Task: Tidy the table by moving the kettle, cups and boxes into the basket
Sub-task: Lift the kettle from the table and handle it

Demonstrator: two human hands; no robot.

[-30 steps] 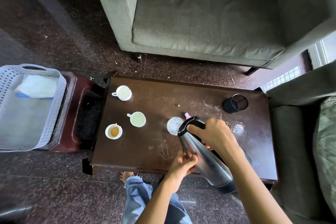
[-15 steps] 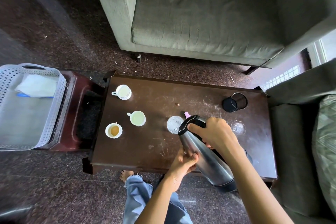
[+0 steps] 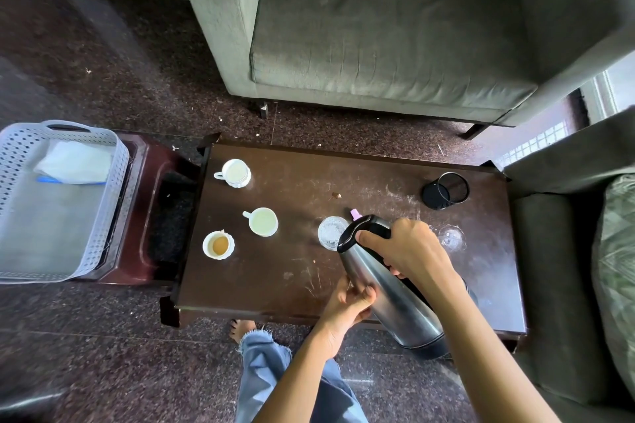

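A tall steel kettle (image 3: 395, 306) with a black top stands tilted over the near right part of the dark table (image 3: 292, 271). My right hand (image 3: 409, 251) grips its black handle. My left hand (image 3: 347, 302) holds its steel side. Three white cups sit on the table's left part: one far (image 3: 235, 173), one in the middle (image 3: 263, 221), one nearer with brown liquid (image 3: 218, 245). The grey perforated basket (image 3: 20, 154) stands on a low red stand to the left, with a white cloth in it.
Two clear glasses (image 3: 331, 233) (image 3: 450, 239) and a black mesh holder (image 3: 445, 191) stand on the table's right half. A grey sofa (image 3: 388, 27) lies beyond the table, another seat (image 3: 567, 285) to the right. My leg in jeans (image 3: 275, 374) is below the table edge.
Almost nothing has moved; both hands keep their hold on the tilted kettle, which shifted very slightly.
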